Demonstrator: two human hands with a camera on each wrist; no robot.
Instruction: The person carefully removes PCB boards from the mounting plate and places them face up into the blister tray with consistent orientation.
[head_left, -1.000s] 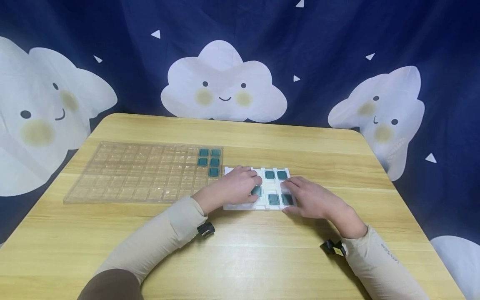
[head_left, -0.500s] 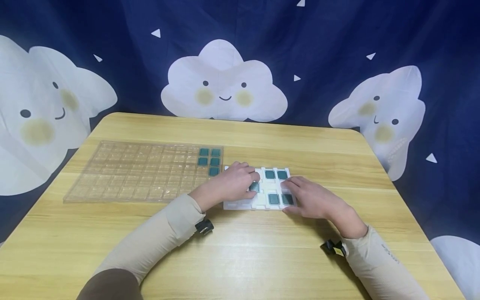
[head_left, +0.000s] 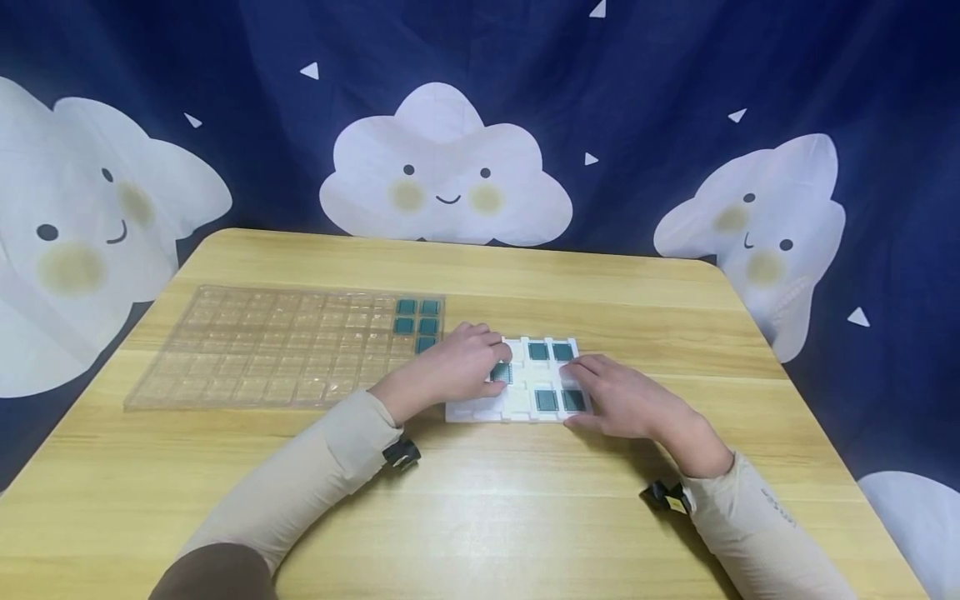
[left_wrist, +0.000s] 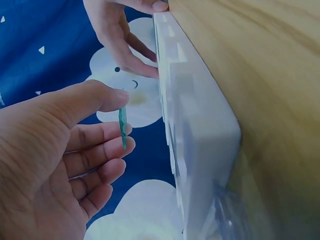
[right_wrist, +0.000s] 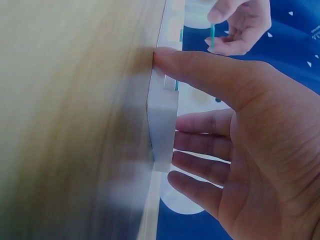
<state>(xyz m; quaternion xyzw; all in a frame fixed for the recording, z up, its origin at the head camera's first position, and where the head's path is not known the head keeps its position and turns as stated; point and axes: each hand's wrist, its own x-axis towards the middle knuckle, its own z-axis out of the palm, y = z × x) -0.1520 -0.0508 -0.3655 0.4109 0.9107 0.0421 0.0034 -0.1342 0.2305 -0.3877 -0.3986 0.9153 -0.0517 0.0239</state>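
My left hand (head_left: 459,368) pinches a square green chip (left_wrist: 123,127) between thumb and fingertips. In the left wrist view the chip is seen edge-on, apart from the white compartment tray (head_left: 480,410). The head view shows its dotted face above the left half of that tray. My right hand (head_left: 628,402) holds the tray's right end, thumb at the near edge and fingers against the top. Several green chips lie in the tray's right-hand compartments, two at the back, such as this chip (head_left: 538,352), and two at the front. The right hand partly covers the front right chip (head_left: 573,401).
To the left lies a large clear plastic tray (head_left: 255,358) with many square pockets. Several green chips (head_left: 406,307) sit in its far right corner. The wooden table (head_left: 487,508) carries both trays. A dark blue cloud-print curtain (head_left: 637,75) hangs behind.
My left hand has drawn leftward over the white tray with the pinched chip, which has moved from near the tray's middle. My right hand stays at the tray's right end.
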